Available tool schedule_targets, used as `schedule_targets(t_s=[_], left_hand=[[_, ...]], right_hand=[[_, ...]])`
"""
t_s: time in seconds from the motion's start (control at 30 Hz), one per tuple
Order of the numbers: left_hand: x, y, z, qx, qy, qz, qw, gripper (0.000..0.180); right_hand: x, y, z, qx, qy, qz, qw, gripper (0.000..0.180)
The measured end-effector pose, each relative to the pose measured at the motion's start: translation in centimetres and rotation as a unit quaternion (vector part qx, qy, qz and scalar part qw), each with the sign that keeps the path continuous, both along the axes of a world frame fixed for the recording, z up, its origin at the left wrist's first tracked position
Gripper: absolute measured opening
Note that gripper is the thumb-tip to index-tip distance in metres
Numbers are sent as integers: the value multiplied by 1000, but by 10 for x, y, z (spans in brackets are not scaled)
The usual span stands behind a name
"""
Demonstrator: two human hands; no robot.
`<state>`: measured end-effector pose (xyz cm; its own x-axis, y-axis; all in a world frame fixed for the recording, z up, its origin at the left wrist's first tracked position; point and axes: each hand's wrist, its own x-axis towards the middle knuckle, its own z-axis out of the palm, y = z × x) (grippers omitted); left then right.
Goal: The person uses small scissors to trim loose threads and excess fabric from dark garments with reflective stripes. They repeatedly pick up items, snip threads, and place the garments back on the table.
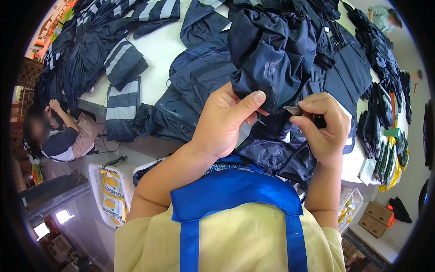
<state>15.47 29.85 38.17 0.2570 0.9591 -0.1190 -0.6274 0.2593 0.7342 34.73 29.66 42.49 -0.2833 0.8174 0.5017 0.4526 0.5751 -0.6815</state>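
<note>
My left hand (224, 120) pinches a fold of a dark navy garment (272, 59), thumb pressed on the cloth. My right hand (321, 127) holds small thread snips (294, 110), their metal tip pointing left at the garment's edge between both hands. The garment is bunched up and lifted above the white table (158, 50). I wear a yellow top with a blue apron.
Many navy garments with grey reflective stripes (122, 59) cover the table. Packed dark bundles (378, 136) line the right edge. A person (63, 136) sits at the left beside the table. A white basket with yellow packets (111, 192) stands below, cardboard boxes (376, 217) at the right.
</note>
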Motion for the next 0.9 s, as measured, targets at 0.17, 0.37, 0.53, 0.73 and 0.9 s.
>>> schedule_targets(t_s=[0.17, 0.37, 0.53, 0.73, 0.9], left_hand=[[0, 0, 0, 0, 4, 0, 1000, 19], [0, -1, 0, 7, 1, -7, 1000, 19], [0, -2, 1, 10, -7, -15, 1000, 18], [-3, -2, 2, -26, -87, -56, 994, 20], [-7, 7, -11, 152, 21, -143, 978, 35]], right_hand=[[2, -1, -4, -17, -20, 8, 1000, 30], [-1, -1, -2, -3, -42, -3, 999, 30], [-1, 3, -4, 68, -96, 19, 993, 26], [16, 11, -29, -180, 442, -15, 879, 24], [16, -2, -45, -470, 465, -14, 750, 64]])
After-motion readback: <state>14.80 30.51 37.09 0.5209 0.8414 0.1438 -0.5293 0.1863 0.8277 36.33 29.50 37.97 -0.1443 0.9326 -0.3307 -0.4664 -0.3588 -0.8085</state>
